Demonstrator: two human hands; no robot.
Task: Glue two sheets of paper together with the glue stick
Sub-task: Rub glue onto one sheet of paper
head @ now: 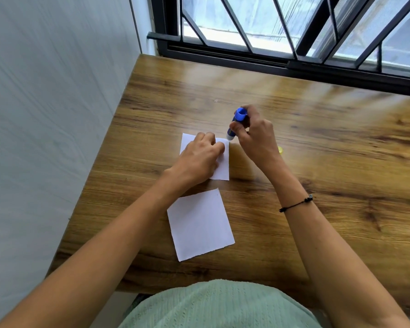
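Observation:
Two white paper squares lie on the wooden table [317, 138]. The far sheet [223, 165] is pinned flat by my left hand [199, 159], whose fingers press on its middle and hide much of it. My right hand [253, 136] grips an uncapped blue glue stick [236, 123], tilted with its white tip touching the far sheet's upper right corner. The near sheet [199, 224] lies untouched closer to me, slightly rotated.
A small yellow object [280, 150], perhaps the glue cap, rests on the table behind my right wrist. A white wall [45, 114] runs along the table's left edge. A barred window [294, 31] closes the far side.

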